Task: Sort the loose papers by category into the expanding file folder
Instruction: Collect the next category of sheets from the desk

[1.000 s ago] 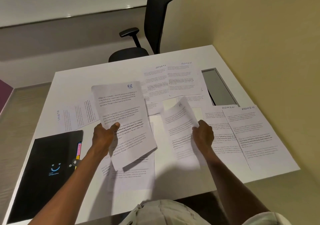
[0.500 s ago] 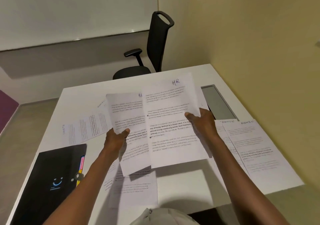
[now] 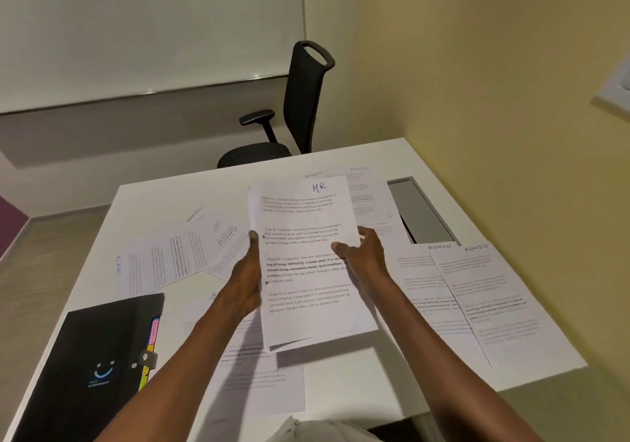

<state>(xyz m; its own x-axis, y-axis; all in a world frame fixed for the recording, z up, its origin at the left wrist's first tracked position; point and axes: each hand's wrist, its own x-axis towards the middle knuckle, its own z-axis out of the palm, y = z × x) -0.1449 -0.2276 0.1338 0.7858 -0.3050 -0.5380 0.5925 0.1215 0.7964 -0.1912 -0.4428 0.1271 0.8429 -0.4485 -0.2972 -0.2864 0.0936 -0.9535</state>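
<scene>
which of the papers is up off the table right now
The HR sheets, held between the left hand and right hand; every other paper, like the two ADMIN sheets, lies flat.

Handwritten "HR" atop the held sheet [image 3: 306, 254]. "ADMIN" heading two sheets at right [image 3: 477, 298] and one far sheet [image 3: 366, 189]. "SPORTS" on a left sheet [image 3: 136, 271], sideways. Body print begins "Village life is a peaceful".

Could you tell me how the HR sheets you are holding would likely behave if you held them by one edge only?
Probably floppy: the HR sheets are thin paper, held at both sides by the left hand and right hand. Likely light. The two may slide apart, since their left edges already sit offset.
</scene>
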